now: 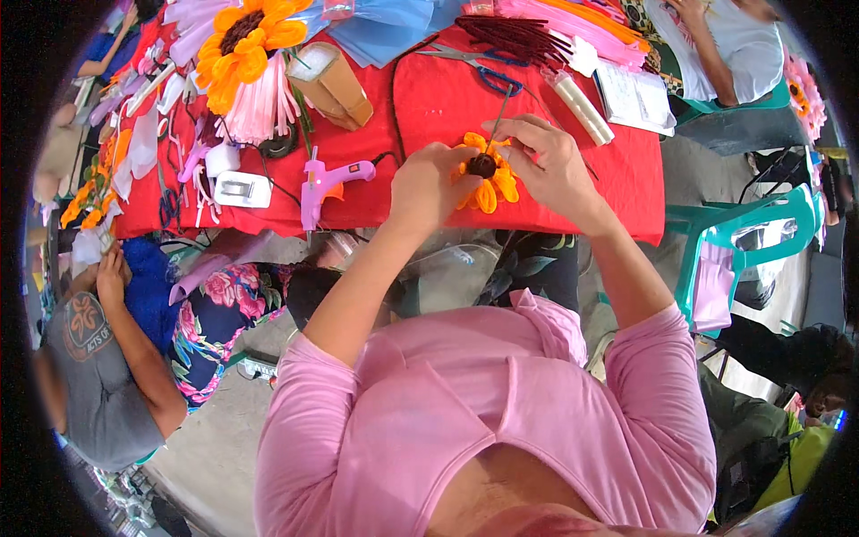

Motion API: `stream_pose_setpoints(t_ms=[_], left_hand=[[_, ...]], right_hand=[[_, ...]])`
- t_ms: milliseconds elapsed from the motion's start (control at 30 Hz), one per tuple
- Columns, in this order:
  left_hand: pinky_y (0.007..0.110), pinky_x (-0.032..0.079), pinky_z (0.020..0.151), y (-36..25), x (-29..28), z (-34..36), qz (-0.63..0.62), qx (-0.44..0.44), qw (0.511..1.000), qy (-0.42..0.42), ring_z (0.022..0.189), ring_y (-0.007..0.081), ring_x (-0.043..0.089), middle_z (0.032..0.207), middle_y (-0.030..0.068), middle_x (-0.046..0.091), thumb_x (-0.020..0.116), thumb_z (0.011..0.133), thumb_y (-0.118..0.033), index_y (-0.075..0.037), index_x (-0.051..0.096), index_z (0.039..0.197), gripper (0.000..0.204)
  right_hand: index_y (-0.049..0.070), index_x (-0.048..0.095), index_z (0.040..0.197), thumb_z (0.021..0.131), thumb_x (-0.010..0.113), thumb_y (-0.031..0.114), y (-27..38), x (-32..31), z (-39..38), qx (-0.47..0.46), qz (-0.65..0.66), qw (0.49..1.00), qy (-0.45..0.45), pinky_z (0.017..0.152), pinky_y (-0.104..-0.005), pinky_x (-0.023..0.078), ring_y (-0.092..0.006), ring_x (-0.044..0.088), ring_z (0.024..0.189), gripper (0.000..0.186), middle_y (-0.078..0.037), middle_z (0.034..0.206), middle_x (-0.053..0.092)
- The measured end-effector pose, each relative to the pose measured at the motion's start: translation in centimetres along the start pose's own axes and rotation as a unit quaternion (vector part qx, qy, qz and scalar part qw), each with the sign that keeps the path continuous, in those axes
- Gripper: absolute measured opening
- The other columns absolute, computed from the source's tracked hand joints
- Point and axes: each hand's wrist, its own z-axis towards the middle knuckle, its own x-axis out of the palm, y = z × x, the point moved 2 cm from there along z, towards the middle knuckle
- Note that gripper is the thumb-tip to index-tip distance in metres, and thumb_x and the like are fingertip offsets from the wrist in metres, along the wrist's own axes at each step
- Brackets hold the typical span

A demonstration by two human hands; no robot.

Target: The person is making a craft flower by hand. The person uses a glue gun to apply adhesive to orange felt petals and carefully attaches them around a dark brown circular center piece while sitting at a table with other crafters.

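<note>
Over the near edge of the red-covered table (617, 192), both my hands are at a small fuzzy orange flower (486, 197) with a dark brown centre. My left hand (431, 188) grips it from the left, the thumb reaching toward the centre. From the right, my right hand (553, 166) is closed with bent fingers at the upper petals; exactly what its fingertips pinch is partly hidden. A thin dark stem (503, 109) rises behind the flower, close to my right fingertips. Beyond it lie scissors (497, 79) with blue handles.
Left of my hands lie a purple glue gun (315, 186) and a white device (242, 190). Farther back are a cardboard box (333, 88), a large orange flower (224, 67) and brown fuzzy stems (514, 38). A green chair (747, 255) stands right; a co-worker (107, 376) sits left.
</note>
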Motion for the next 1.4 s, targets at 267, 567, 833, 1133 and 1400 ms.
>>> stream_pose_setpoints(t_ms=[267,567,833,1133,1400], left_hand=[[0.038,0.047,0.067,-0.2,0.9,1.6,0.022,0.022,0.998,0.052,0.079,0.0275,0.059,0.083,0.0094,0.058,0.065,0.074,-0.026,-0.014,0.064,0.095,0.025],[0.038,0.047,0.069,-0.6,1.3,1.9,0.074,-0.006,0.995,0.068,0.081,0.0277,0.059,0.086,0.0089,0.059,0.065,0.073,-0.028,-0.015,0.063,0.095,0.025],[0.037,0.047,0.071,-0.1,-0.3,1.6,-0.015,0.043,0.999,0.023,0.082,0.0287,0.06,0.089,0.0129,0.061,0.065,0.074,-0.017,-0.007,0.063,0.098,0.026],[0.036,0.047,0.067,-0.4,1.3,1.5,-0.106,0.005,0.994,0.008,0.073,0.0282,0.06,0.079,0.0137,0.06,0.067,0.071,-0.018,-0.005,0.066,0.092,0.025],[0.035,0.047,0.067,-0.2,1.3,1.4,-0.103,0.047,0.993,-0.021,0.073,0.0273,0.06,0.078,0.0123,0.061,0.065,0.072,-0.016,-0.003,0.064,0.082,0.017]], right_hand=[[0.0,0.062,0.094,0.076,0.057,0.002,-0.2,0.6,-0.2,-0.032,-0.021,0.999,-0.004,0.06,-0.0334,0.049,-0.0291,0.061,0.069,0.019,-0.015,0.078,0.058],[0.0,0.063,0.094,0.076,0.061,0.007,0.2,0.2,0.0,0.023,-0.016,1.0,0.014,0.059,-0.0323,0.049,-0.0262,0.061,0.066,0.019,-0.015,0.077,0.058],[-0.001,0.061,0.095,0.077,0.052,0.001,-1.1,0.2,-0.5,-0.004,-0.04,0.999,-0.017,0.066,-0.0365,0.049,-0.0333,0.06,0.073,0.021,-0.018,0.082,0.059],[0.001,0.062,0.094,0.073,0.053,0.004,-2.4,1.0,-2.2,0.072,-0.086,0.994,-0.001,0.075,-0.0397,0.046,-0.0335,0.057,0.083,0.023,-0.019,0.089,0.057],[0.004,0.064,0.095,0.071,0.06,0.014,-3.0,2.8,-4.5,0.026,-0.235,0.972,-0.009,0.078,-0.0397,0.043,-0.0316,0.051,0.087,0.026,-0.014,0.096,0.054]])
